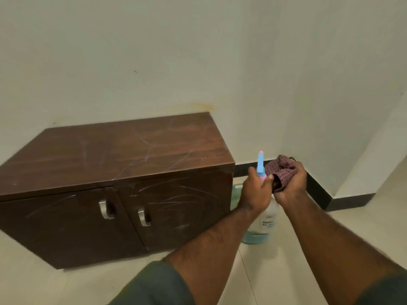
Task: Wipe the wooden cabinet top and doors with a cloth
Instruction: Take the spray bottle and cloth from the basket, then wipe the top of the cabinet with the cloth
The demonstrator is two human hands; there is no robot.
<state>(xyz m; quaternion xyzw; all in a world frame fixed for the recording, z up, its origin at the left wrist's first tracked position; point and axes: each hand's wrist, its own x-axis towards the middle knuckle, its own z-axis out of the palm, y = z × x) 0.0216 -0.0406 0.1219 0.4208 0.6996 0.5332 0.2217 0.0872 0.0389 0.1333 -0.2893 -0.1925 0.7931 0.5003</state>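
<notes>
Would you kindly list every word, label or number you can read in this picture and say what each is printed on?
Label on the clear bottle held in the left hand: the top line looks like "SANG…", cut off and blurred; the rest cannot be read.
Smaller lines beneath it: too small and blurred to read.
Cabinet, cloth, walls: no text.

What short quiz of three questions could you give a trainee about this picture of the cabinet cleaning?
1. True or false: the cloth lies on the cabinet top.
2. Which hand holds the spray bottle? A) left hand B) right hand C) neither
3. Fill in: each cabinet door has a ___ handle.

Key:
1. False; the right hand grips the cloth, beside the cabinet.
2. A; the left hand grips its neck.
3. Metal (silver).
</notes>
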